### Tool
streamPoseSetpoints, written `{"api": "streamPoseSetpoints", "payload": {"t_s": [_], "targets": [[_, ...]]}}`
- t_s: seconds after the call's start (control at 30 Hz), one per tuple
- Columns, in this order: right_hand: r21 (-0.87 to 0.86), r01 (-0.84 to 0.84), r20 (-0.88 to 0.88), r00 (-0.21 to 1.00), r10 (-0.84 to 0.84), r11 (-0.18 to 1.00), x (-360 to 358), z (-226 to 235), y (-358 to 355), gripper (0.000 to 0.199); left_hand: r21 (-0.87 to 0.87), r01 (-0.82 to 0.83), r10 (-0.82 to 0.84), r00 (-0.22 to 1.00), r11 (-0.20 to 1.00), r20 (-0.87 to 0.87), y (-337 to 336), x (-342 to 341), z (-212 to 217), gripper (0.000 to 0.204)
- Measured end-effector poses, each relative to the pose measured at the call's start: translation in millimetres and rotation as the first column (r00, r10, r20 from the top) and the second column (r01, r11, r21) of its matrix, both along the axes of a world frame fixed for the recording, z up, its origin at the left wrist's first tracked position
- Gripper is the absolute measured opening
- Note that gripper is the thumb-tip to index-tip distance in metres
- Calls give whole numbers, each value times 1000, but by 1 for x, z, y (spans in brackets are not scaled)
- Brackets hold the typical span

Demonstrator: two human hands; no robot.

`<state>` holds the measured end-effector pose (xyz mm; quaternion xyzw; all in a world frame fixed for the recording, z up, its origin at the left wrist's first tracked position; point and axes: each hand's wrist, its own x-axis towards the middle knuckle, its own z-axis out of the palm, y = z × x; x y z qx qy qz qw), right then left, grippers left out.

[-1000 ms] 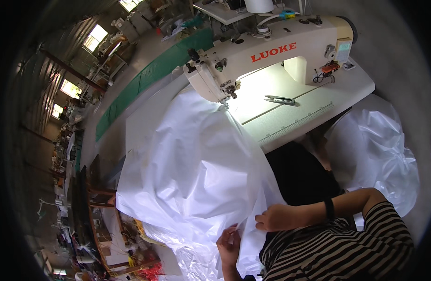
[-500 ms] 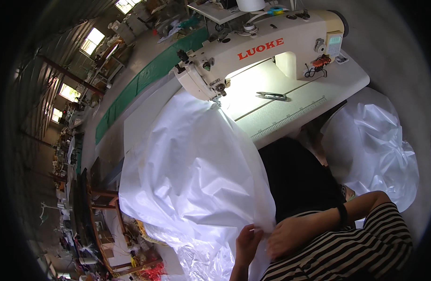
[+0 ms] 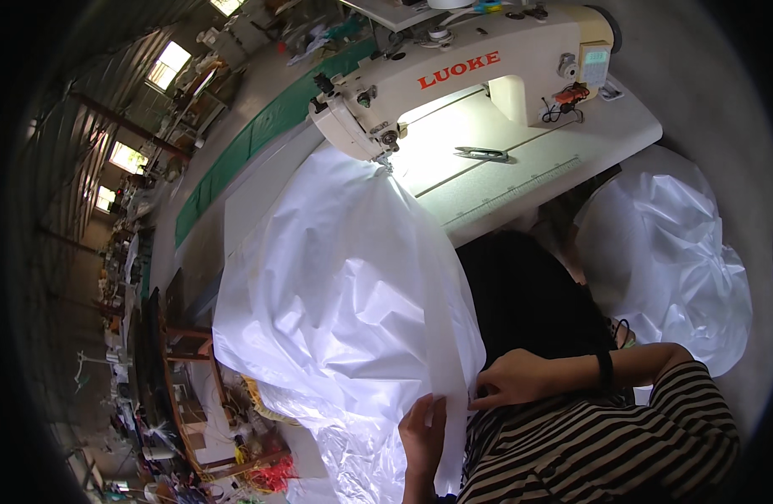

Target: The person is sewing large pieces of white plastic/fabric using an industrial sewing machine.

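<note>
A large white translucent plastic sheet (image 3: 353, 277) hangs from under the needle of a sewing machine (image 3: 479, 71) and spreads down over the table's near side toward me. At its near right edge, my left hand (image 3: 423, 428) has its fingers closed on the plastic. Just to the right, my right hand (image 3: 517, 378) pinches the same edge, its fingertips pointing left. A small gap of sheet lies between the two hands. The fingertips are partly hidden by the folds. Metal thread snips (image 3: 484, 154) lie on the machine table, out of reach of both hands.
The white machine table (image 3: 521, 185) has a ruler printed along its near edge. Another bundle of white plastic (image 3: 672, 260) rests at the right, beside my dark-clothed lap (image 3: 525, 302). A wooden frame (image 3: 181, 395) and red scraps (image 3: 273, 470) are at lower left. A green strip (image 3: 252, 139) runs behind.
Both hands have moved up a little along the sheet's edge, and my right hand's fingers now meet the edge. The machine sits slightly higher in view.
</note>
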<state>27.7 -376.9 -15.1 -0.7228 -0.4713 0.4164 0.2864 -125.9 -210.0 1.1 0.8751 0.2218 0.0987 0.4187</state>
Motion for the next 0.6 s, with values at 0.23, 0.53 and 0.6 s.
{"api": "streamPoseSetpoints", "payload": {"t_s": [0.23,0.53,0.6], "targets": [[406,21,17,999,-31,914,-20,14,-1,20,174,22,-29,999,985,35,-2,2,22,9],[686,-217,407,905,-120,694,-39,29,9,14,-481,59,-87,996,875,-35,0,4,35,17],[616,-341,514,857,-34,710,-39,25,8,15,-633,-53,-8,996,773,-93,4,4,29,19]]}}
